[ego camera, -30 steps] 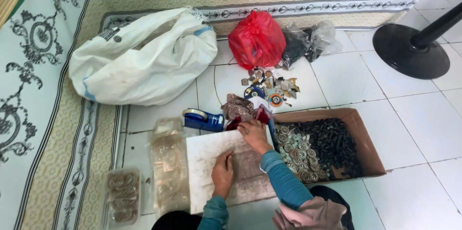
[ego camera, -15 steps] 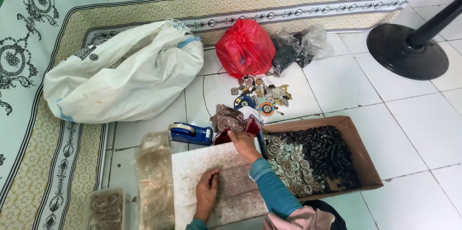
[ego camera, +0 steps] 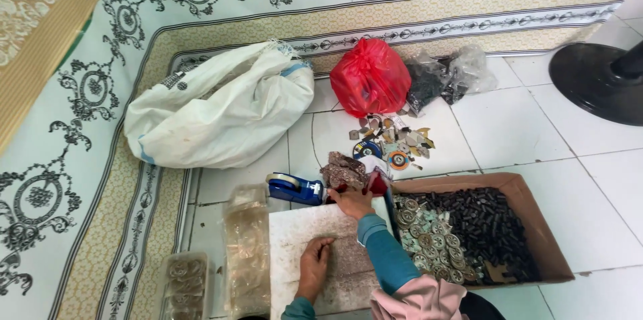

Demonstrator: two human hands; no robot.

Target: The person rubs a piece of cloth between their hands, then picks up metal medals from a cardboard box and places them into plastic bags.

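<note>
My left hand (ego camera: pixel 313 268) lies flat, fingers apart, on a pale speckled board (ego camera: pixel 295 233) on the tiled floor. My right hand (ego camera: pixel 351 201), in a teal sleeve, reaches over the board's far edge and pinches a small red and white piece at its fingertips. A clump of brown-grey scraps (ego camera: pixel 343 170) lies just beyond that hand. A blue tape dispenser (ego camera: pixel 295 188) sits to its left. On its right an open cardboard box (ego camera: pixel 536 206) holds several round metal discs (ego camera: pixel 429 239) and many small dark parts (ego camera: pixel 482 226).
A large white sack (ego camera: pixel 221 112) lies at the back left on a patterned mat (ego camera: pixel 80 92). A tied red plastic bag (ego camera: pixel 370 77), clear bags of dark parts (ego camera: pixel 445 75) and scattered small bits (ego camera: pixel 392 142) lie behind. Clear plastic bags (ego camera: pixel 246 246) and a tray (ego camera: pixel 184 283) sit left. A black round stand base (ego camera: pixel 596 79) is far right.
The view has tilted so everything sits lower and nearer in the frame. My right hand has stayed at the board's far edge by the scraps; my left hand has kept pressing on the board.
</note>
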